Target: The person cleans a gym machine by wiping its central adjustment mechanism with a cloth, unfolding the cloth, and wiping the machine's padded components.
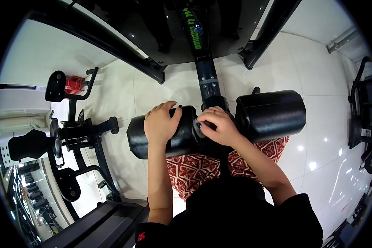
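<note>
My left hand (160,123) lies over the top of the left black padded roller (185,138), its thumb apart from its fingers. My right hand (222,127) is at the roller's inner end, fingers curled and thumb drawn in. A small greyish patch shows by its fingertips; I cannot tell whether it is a cloth or part of the machine. The right padded roller (271,115) sits beside this hand, untouched. Between the rollers a black metal post (208,78) runs up to the weight machine. Below them a red patterned cloth (194,171) covers my lap area.
Ahead is the machine's dark shiny shroud (149,37) with a green-marked weight stack (191,29). Another exercise machine (76,132) stands to the left, near a red box (74,84). More black equipment (361,120) is at the right. The floor (318,99) is pale tile.
</note>
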